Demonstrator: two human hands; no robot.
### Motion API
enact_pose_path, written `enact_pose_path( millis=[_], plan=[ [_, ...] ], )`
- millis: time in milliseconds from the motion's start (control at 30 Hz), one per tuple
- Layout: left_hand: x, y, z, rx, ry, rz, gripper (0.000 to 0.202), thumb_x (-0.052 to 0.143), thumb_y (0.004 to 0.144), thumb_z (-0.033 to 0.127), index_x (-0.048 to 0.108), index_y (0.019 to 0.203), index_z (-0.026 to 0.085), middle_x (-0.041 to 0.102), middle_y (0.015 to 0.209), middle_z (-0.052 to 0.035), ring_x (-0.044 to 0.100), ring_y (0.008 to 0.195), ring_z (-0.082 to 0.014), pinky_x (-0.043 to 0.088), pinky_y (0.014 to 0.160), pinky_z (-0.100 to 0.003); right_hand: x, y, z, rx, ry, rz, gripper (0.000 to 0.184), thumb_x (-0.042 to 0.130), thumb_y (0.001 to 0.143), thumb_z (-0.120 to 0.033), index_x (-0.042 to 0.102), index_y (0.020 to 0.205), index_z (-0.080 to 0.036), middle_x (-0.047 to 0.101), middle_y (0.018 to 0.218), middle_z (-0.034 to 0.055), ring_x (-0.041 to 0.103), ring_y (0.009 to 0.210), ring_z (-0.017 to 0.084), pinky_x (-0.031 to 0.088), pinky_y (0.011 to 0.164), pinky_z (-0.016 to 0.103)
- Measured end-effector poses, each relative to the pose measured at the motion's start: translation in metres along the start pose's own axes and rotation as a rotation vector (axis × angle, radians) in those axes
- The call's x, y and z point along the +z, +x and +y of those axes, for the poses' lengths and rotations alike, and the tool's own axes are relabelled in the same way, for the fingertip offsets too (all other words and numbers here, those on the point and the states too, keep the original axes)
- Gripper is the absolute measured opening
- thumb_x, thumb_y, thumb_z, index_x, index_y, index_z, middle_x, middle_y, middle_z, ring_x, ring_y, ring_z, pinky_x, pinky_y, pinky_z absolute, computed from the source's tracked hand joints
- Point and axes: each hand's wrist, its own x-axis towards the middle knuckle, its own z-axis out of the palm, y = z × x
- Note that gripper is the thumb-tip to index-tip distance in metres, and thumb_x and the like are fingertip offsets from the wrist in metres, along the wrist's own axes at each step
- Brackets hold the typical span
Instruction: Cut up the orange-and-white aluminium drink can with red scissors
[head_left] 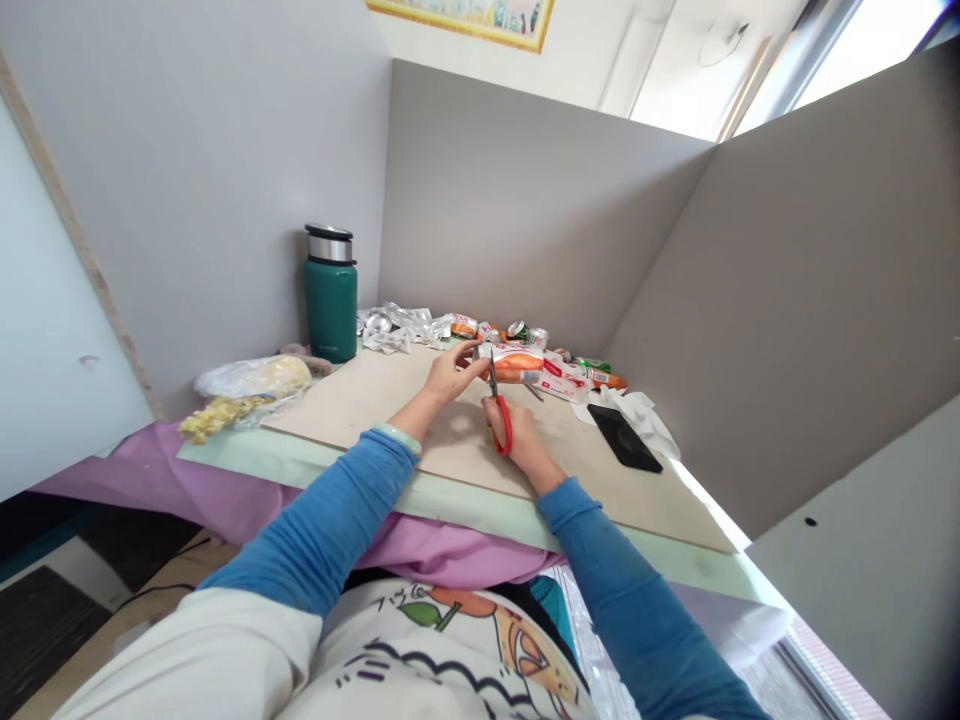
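My left hand (451,374) grips an orange and white drink can (517,362) by its left end, holding it on its side above the board. Red-handled scissors (502,425) are in my right hand (519,432), blades pointing up at the can near its left end. Whether the blades have cut into the metal I cannot make out. Just beyond the can's right end lies a red and white printed piece (564,376), and a thin dark tool (533,391) shows beneath it.
A green bottle (331,300) stands at the back left, beside a bag of yellow pieces (255,380). Cut can scraps (405,325) line the back edge. A black phone (624,437) and white tissue (645,415) lie right on the beige board (465,460). Grey partitions (525,200) enclose the table.
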Motion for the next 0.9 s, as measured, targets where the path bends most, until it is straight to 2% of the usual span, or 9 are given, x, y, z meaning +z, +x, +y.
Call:
enact_pose_path(
  millis=[700, 900],
  plan=[
    [-0.0003, 0.0002, -0.0004, -0.005, 0.038, 0.025, 0.047, 0.076, 0.082, 0.038, 0.071, 0.124, 0.017, 0.075, 0.116, -0.0109, 0.070, 0.081, -0.0155, 0.056, 0.078, -0.027, 0.0009, 0.0010, 0.0025, 0.006, 0.014, 0.002, 0.045, 0.044, 0.099, -0.057, 0.051, 0.067, -0.026, 0.063, 0.063, 0.0032, 0.061, 0.066, 0.023, 0.044, 0.067, 0.036],
    [0.0014, 0.0008, -0.0030, 0.016, 0.020, 0.036, 0.046, 0.076, 0.082, 0.036, 0.071, 0.123, 0.016, 0.075, 0.115, -0.0106, 0.070, 0.080, -0.0154, 0.056, 0.077, -0.027, -0.0034, -0.0017, -0.0051, -0.017, 0.020, 0.017, 0.039, 0.047, 0.098, -0.049, 0.050, 0.068, -0.026, 0.061, 0.064, 0.0036, 0.060, 0.066, 0.024, 0.046, 0.069, 0.037]
  ],
)
